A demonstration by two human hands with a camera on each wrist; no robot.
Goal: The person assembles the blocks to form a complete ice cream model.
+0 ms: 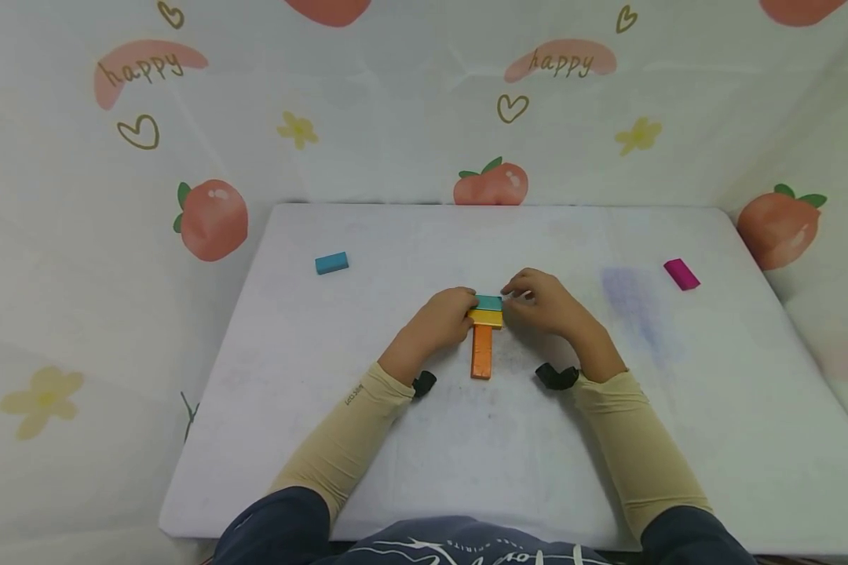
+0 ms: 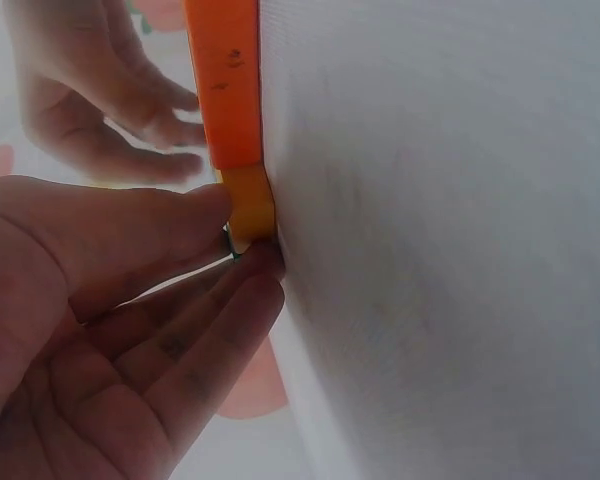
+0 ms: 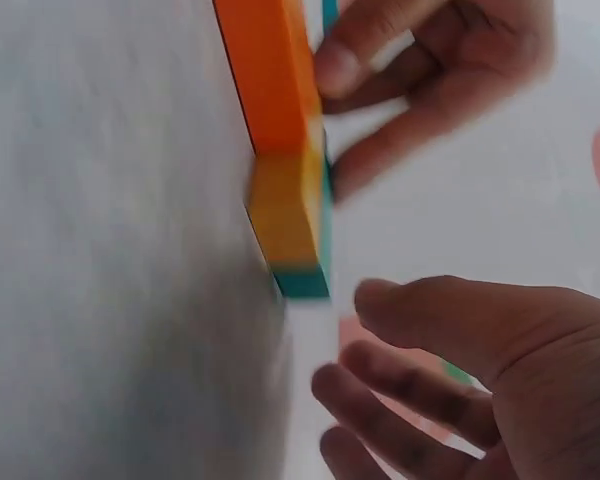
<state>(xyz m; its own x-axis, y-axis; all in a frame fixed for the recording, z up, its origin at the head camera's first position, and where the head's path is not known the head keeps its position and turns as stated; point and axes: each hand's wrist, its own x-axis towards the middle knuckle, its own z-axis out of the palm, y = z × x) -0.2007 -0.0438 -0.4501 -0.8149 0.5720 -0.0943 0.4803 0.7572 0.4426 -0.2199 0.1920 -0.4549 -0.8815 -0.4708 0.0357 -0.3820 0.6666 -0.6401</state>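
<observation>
**On the white table (image 1: 283, 455), the left hand (image 1: 434, 318) pinches blocks while the right hand (image 1: 550, 306) hangs free**

Near the middle of the tabletop, directly before the seated-looking arms, I see three blocks touching. A teal block (image 1: 491, 303) lies farthest from the person, with a yellow block (image 1: 487, 318) flush along its near side. An orange block (image 1: 481, 353) meets the yellow one end-on and points back toward the person, so the three make a T.

The left thumb presses the yellow block and the fingers bend round to the teal one's far side, gripping the pair at their left end. The right fingers are loosely bent and parted from the thumb, holding nothing, just beside the blocks' right end but apart from it.

Well apart, a blue block (image 1: 332, 263) lies far left and a magenta block (image 1: 681, 275) far right. Beige sleeves (image 1: 356, 416) cover both forearms. Behind the table hangs a pale cloth (image 1: 389, 149) printed with peaches, hearts and "happy".
</observation>
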